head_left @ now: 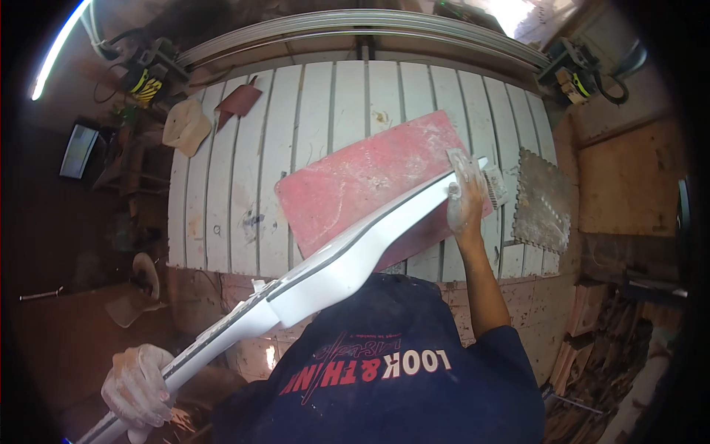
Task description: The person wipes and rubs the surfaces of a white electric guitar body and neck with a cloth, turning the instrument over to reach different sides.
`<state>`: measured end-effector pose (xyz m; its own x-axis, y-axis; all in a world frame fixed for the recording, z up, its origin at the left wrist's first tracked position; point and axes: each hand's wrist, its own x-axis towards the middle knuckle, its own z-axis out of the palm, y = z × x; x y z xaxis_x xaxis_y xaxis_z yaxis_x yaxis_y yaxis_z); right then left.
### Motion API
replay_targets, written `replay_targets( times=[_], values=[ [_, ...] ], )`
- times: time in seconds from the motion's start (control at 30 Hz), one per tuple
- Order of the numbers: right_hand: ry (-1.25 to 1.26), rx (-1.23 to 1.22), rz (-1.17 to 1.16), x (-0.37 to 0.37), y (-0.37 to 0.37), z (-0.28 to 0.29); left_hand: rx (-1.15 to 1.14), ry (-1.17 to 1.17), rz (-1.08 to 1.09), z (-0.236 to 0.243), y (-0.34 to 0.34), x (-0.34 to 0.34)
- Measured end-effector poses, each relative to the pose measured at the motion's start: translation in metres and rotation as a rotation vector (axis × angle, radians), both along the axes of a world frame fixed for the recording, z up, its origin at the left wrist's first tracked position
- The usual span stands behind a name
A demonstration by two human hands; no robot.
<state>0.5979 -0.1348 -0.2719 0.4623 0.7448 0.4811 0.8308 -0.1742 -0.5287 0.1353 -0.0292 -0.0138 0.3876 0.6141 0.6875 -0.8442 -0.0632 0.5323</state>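
Note:
A white electric guitar (333,285), turned on edge with a dark line along its side, slants across my front from lower left to upper right. My left hand (138,385), coated in white dust, is closed around its neck at the lower left. At the other end, my right hand (466,196), equally dusty, grips the end of the body, its fingers partly out of sight. Beneath that end lies a dusty pink mat (355,177). Right beside my right hand is a pale piece with a comb-like edge (494,186); whether the hand touches it I cannot tell.
The mat rests on a white slatted table (310,111). A tan cap (186,127) and a reddish-brown sheet (238,102) lie at its far left. A grey interlocking foam tile (542,200) is at the right. A metal rail (362,22) spans the back; wood pieces (592,340) stand lower right.

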Motion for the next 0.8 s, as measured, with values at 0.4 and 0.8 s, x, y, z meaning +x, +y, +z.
replay_targets(
  times=[0.4,0.8],
  values=[
    [0.524,-0.075,0.626,-0.114,-0.008,0.118,0.074,-0.015,-0.023,0.005,-0.002,0.015],
    [0.944,-0.005,0.763,-0.125,0.004,0.144,0.099,-0.025,-0.072,0.006,-0.005,0.022]
  ],
)
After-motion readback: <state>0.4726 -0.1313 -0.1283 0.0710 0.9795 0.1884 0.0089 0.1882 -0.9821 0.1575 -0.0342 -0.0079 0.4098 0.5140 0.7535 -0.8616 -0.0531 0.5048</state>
